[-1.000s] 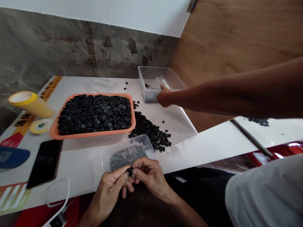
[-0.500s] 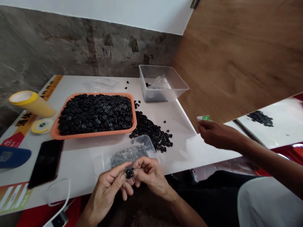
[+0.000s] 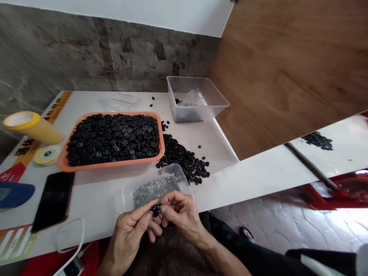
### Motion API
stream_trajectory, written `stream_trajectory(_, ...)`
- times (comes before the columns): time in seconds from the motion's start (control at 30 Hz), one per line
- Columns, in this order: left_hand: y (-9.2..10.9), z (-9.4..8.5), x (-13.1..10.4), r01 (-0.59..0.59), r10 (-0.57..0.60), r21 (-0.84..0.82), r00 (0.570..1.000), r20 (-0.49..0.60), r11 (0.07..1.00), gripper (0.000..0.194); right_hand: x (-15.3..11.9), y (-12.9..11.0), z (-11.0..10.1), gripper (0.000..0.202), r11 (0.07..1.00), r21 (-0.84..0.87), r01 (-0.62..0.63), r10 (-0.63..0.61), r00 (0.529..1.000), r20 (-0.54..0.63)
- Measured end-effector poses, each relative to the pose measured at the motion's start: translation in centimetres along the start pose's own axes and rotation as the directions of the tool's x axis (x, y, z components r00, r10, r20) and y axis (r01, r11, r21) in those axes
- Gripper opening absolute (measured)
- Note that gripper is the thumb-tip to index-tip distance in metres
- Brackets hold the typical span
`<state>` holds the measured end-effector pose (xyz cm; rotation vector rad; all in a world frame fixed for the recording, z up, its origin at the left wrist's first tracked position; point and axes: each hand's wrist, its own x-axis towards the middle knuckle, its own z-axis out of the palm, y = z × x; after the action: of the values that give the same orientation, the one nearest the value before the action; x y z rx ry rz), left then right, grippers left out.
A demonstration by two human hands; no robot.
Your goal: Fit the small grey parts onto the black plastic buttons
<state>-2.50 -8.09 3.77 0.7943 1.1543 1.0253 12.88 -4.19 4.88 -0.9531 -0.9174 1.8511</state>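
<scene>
Between both hands is a small black plastic piece (image 3: 156, 210), over the near edge of the table. My left hand (image 3: 130, 226) is closed, pinching its left side between thumb and forefinger. My right hand (image 3: 179, 214) is closed too, its thumb and fingertips pressed to the right side of the piece. Whether a smaller part sits under those fingertips is hidden. Just behind the hands stands a clear plastic box (image 3: 184, 180) holding many tiny grey metal parts (image 3: 155, 189). Past it, a pile of loose black plastic pieces (image 3: 184, 159) lies on the white table.
An orange basket (image 3: 162, 149) heaped with black pieces stands behind the clear box. Farther back is a larger clear bin (image 3: 198, 111). At left are a yellow cup (image 3: 34, 126), its lid (image 3: 47, 154), a phone (image 3: 53, 201) and a white cable (image 3: 83, 230). A wooden panel (image 3: 287, 69) borders the right.
Another person's arm, holding a small white and green item at the right, has gone from view. Both my hands stay around the black piece. The camera view has shifted slightly.
</scene>
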Motion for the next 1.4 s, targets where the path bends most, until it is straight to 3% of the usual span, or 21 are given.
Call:
stream_trajectory(0.1,0.2,0.2,-0.1,-0.028,0.028,0.058,1.0,-0.002,0.998,0.038,-0.1,0.1,0.1,0.029,1.0,0.002,0.026,-0.026,1.0,0.003)
stream_trajectory(0.27,0.1,0.6,-0.3,-0.082,0.096,0.135,0.991,-0.097,0.987,0.034,-0.3,0.6,0.1,0.026,0.998,-0.003,0.055,-0.056,0.998,-0.013)
stream_trajectory(0.43,0.0,0.6,-0.2,-0.072,0.078,0.143,0.996,-0.039,0.987,0.037,-0.2,0.7,-0.2,0.026,0.999,-0.018,0.041,-0.041,0.999,-0.012)
stream_trajectory(0.6,0.9,1.4,-0.2,-0.021,0.03,0.071,0.991,-0.131,0.997,0.03,-0.3,0.5,-0.2,0.026,0.998,-0.037,0.05,-0.05,0.999,0.0)
stream_trajectory(0.8,0.8,1.1,0.0,0.006,-0.005,0.109,1.0,-0.011,0.994,0.026,-0.7,1.0,-0.7,0.018,0.978,-0.187,0.098,-0.093,0.995,0.039)
stream_trajectory(1.07,0.3,0.7,-0.2,-0.011,0.008,0.171,1.0,0.015,0.985,0.028,-0.7,0.2,-1.5,0.01,0.885,-0.401,0.237,-0.192,0.97,0.151)
stream_trajectory(1.2,0.2,1.2,0.0,-0.03,0.033,0.201,0.999,-0.013,0.979,0.029,-0.8,0.2,-1.7,0.012,0.857,-0.433,0.278,-0.241,0.961,0.14)
stream_trajectory(1.4,0.2,1.9,0.7,0.024,-0.027,0.115,0.999,0.026,0.993,0.033,-0.4,0.4,-2.2,0.017,0.955,-0.265,0.13,-0.122,0.991,0.046)
